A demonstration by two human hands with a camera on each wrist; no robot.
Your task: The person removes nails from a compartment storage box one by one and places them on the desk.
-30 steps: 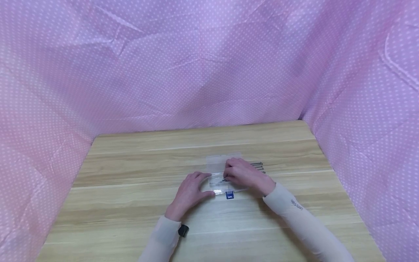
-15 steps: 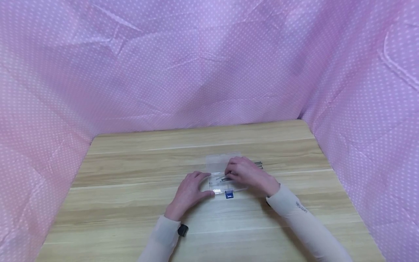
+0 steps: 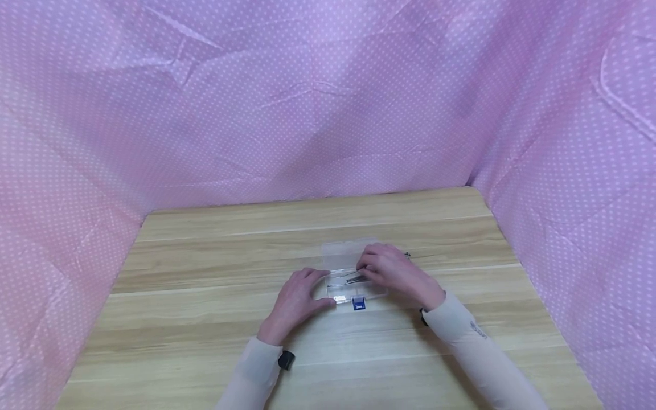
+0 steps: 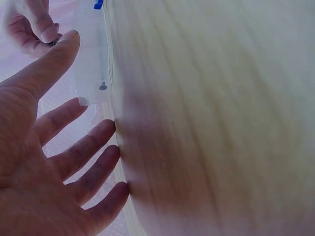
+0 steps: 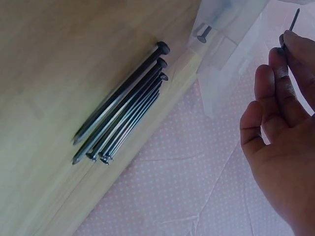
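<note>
A clear plastic box [image 3: 344,292] with a blue latch [image 3: 359,303] lies unfolded on the table, its lid [image 3: 335,255] at the far side. My left hand [image 3: 297,304] steadies the box's left end, thumb at the near corner and index finger at the far one. Over the right half, my right hand [image 3: 392,270] pinches a thin nail [image 5: 294,20] between thumb and fingertips, point sticking out. Nails [image 3: 353,280] lie inside the box; one nail's head [image 4: 103,86] shows through its wall in the left wrist view.
Several dark metal nails [image 5: 120,105] of differing thickness lie side by side on the wooden table [image 3: 215,319], right of the box. In the head view the right hand mostly covers them. Pink dotted cloth [image 3: 307,114] surrounds the table's back and sides.
My right hand has shifted a little to the right, uncovering more of the nails in the box and covering more of those beside it. The left hand and box stay almost still.
</note>
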